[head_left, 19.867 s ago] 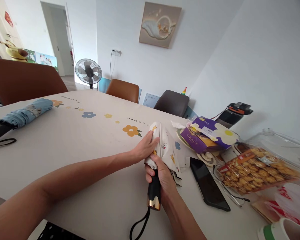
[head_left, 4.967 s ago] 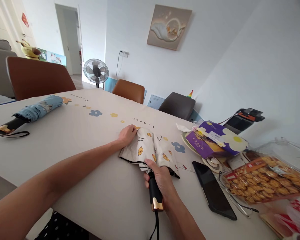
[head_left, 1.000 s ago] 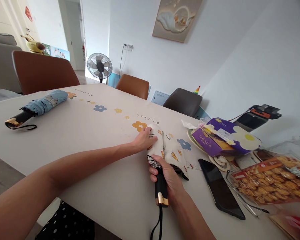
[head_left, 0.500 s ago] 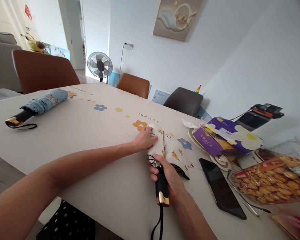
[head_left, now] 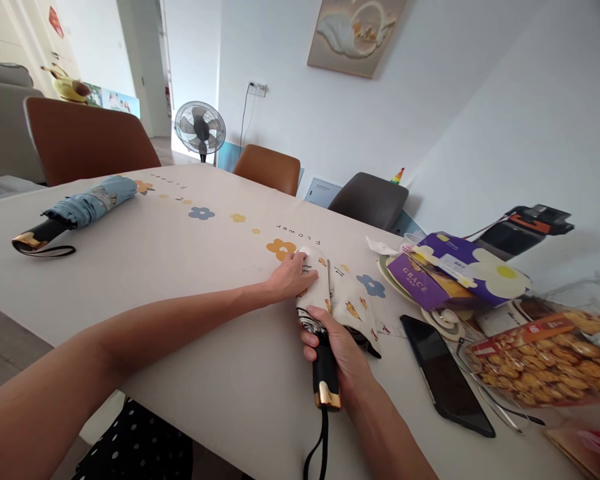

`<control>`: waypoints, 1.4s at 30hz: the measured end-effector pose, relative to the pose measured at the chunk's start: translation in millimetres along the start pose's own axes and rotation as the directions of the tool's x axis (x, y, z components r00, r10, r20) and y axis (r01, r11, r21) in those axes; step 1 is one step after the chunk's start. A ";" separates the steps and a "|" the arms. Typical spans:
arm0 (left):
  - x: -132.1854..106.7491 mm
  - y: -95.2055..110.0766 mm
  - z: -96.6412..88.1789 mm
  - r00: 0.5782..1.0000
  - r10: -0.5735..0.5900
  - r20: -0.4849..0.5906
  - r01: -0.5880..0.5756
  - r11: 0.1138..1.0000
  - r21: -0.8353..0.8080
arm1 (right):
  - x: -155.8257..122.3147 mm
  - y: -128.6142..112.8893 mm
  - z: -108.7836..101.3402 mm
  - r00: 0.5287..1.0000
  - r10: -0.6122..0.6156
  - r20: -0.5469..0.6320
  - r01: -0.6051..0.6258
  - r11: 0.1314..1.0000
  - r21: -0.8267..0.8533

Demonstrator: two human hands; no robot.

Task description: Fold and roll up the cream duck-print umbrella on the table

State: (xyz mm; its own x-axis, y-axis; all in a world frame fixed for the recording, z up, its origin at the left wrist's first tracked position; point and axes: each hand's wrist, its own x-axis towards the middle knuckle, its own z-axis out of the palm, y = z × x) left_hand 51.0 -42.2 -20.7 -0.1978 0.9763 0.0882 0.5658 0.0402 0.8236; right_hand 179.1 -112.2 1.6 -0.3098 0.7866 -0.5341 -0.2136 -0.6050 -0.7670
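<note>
A white folding umbrella (head_left: 320, 267) with a small orange print lies on the table, its black handle with a gold end and wrist strap pointing toward me. My right hand (head_left: 333, 340) is wrapped round the top of the handle and the gathered base of the canopy. Farther up, my left hand (head_left: 293, 275) grips the left side of the rolled canopy, thumb and fingers on the fabric. One loose flap of the canopy spreads to the right on the table. A light blue folded umbrella (head_left: 95, 203) with a black and gold handle rests at the far left.
On the right of the table (head_left: 220, 373) lie a black phone (head_left: 447, 377), glasses (head_left: 500, 407), a purple box (head_left: 430, 277), a black bottle (head_left: 515, 233) and a pack of cookies (head_left: 550, 360). Chairs (head_left: 267, 170) and a fan (head_left: 200, 130) stand beyond.
</note>
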 end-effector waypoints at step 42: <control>-15.0 22.1 -16.5 0.926 -0.250 0.282 0.377 0.644 -0.666 | -1.0 11.9 4.6 0.986 -0.163 0.017 0.164 0.968 -0.190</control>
State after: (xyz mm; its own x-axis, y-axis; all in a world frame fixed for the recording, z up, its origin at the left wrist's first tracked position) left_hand 53.2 -59.4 5.5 -0.0990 0.9542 -0.2823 -0.2437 0.2518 0.9366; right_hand 172.6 -120.8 -5.3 -0.2866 0.8726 -0.3954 -0.0813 -0.4334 -0.8975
